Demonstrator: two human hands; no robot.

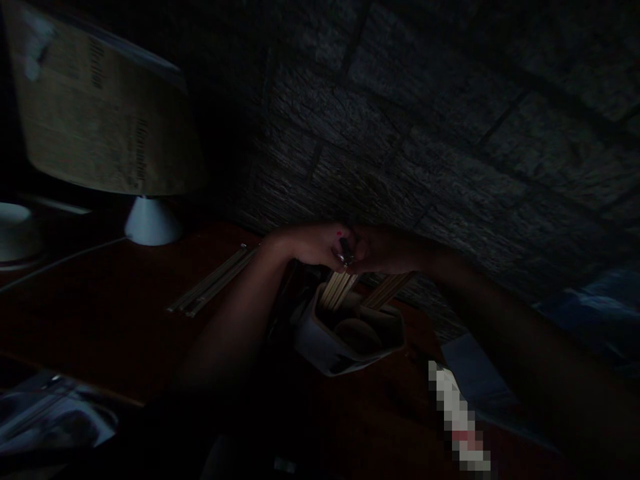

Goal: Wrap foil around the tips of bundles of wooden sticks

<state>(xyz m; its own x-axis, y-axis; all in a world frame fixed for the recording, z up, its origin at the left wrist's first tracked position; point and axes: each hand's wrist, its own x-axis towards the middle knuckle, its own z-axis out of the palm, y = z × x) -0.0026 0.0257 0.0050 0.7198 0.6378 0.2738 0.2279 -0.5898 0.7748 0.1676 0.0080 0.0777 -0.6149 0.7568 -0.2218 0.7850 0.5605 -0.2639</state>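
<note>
My left hand and my right hand meet above an angular, pale utensil holder. Both are closed, fingertips together around the top of a bundle of chopsticks whose lower ends stand in the holder. Something small and shiny shows between the fingers; it is too dark to name. A second bundle of sticks leans in the holder below my right hand. Inside the holder lies a rounded piece, perhaps a spoon. Dim light hides most finger detail.
Several thin sticks lie on the brown table to the left. Behind them stands a lamp with a printed shade, beside a white cup. A brick-patterned wall rises behind. A pixelated pale object is front right.
</note>
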